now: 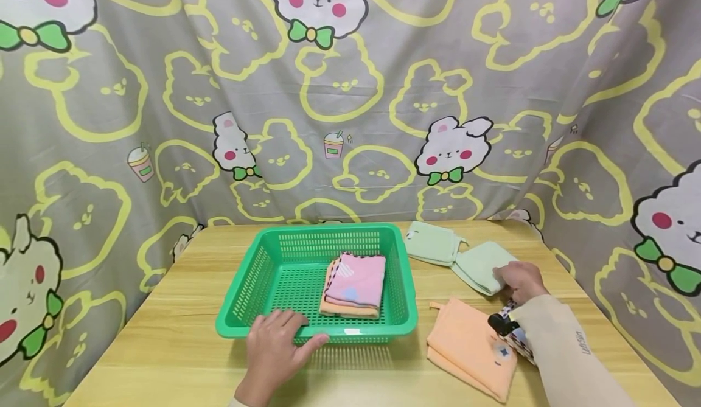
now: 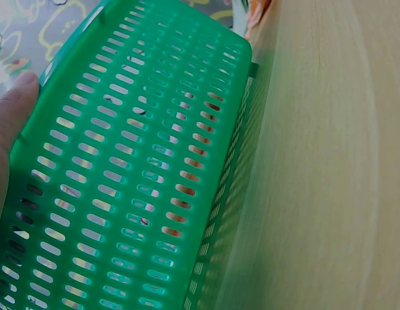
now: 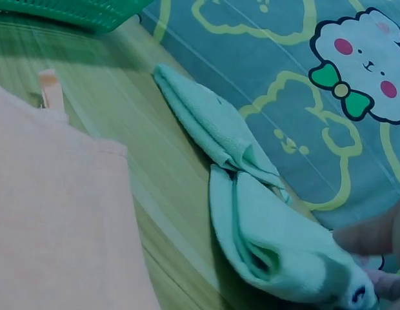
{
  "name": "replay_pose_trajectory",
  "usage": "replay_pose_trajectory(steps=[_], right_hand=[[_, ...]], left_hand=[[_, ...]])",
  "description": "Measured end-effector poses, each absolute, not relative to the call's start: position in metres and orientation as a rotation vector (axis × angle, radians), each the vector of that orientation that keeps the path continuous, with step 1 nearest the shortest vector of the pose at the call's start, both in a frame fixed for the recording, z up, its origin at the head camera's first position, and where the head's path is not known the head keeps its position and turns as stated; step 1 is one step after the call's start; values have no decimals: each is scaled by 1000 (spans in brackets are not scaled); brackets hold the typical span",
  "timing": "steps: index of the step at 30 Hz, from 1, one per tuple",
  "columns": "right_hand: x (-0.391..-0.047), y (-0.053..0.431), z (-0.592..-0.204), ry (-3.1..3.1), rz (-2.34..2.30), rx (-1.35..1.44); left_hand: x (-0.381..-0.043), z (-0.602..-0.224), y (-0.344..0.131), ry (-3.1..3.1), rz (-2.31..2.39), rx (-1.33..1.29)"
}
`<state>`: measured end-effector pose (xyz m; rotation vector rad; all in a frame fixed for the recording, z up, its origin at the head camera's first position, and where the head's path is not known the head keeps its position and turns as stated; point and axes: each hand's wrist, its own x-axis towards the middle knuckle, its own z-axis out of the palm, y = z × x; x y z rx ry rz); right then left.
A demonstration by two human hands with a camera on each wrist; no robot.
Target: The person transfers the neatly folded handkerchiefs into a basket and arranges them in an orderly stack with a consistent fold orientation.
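My left hand point(image 1: 276, 343) holds the front rim of a green plastic basket point(image 1: 317, 332), fingers over the edge and thumb along the outside. In the left wrist view, the thumb point(image 2: 16, 113) lies by the rim of the slotted basket wall point(image 2: 122, 155). At the right, my right hand point(image 1: 520, 279) pinches the outer end of a folded pale green towel point(image 1: 482, 265). Its fingers point(image 3: 371, 236) show at that towel's end in the right wrist view. A second folded pale green towel point(image 1: 431, 243) touches the first one's left corner.
Inside the basket, a folded pink towel point(image 1: 358, 279) lies on an orange one point(image 1: 350, 311). A folded orange towel point(image 1: 465, 346) with a hanging loop lies right of the basket. Beside it, a checked-edge cloth point(image 1: 520, 341) is partly hidden by my right forearm. A patterned curtain point(image 1: 350, 109) surrounds the table.
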<state>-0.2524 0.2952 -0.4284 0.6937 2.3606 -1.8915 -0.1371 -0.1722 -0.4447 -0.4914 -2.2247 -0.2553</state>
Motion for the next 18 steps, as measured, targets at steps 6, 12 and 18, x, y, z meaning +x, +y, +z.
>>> replay_pose_trajectory(steps=[6, 12, 18], right_hand=[[-253, 292, -430, 2282, -1978, 600], [-256, 290, -434, 2229, -2088, 612], [-255, 291, -439, 2305, -2098, 628]], left_hand=[[-137, -444, -172, -2216, -260, -500], [-137, -444, -172, -2222, -267, -501], [-138, -444, -172, -2243, -254, -488]])
